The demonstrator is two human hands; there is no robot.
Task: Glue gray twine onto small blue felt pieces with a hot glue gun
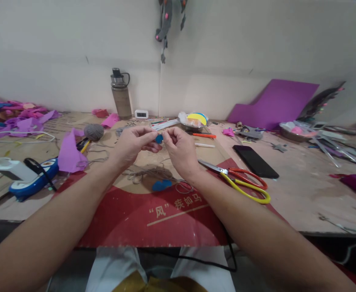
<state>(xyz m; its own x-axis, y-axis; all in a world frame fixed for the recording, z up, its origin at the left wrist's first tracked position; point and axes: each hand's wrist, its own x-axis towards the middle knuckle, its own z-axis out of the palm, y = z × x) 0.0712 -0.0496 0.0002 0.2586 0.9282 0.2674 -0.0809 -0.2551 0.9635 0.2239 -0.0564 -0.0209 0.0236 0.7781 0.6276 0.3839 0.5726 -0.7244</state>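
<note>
Between my two hands, above the middle of the table, is a small round blue piece, perhaps felt. My left hand pinches its left side with thumb and fingers. The fingertips of my right hand close at its right edge, partly hiding what they grip. Below lie a loose tangle of grey-brown yarn and another flat blue piece on the red and tan board. Scissors with red and yellow handles rest beside my right wrist.
A black phone lies to the right. Left are a blue power strip, purple felt and a grey yarn ball. Behind stand a water bottle, a small clock and a bowl. Purple sheet leans on the wall.
</note>
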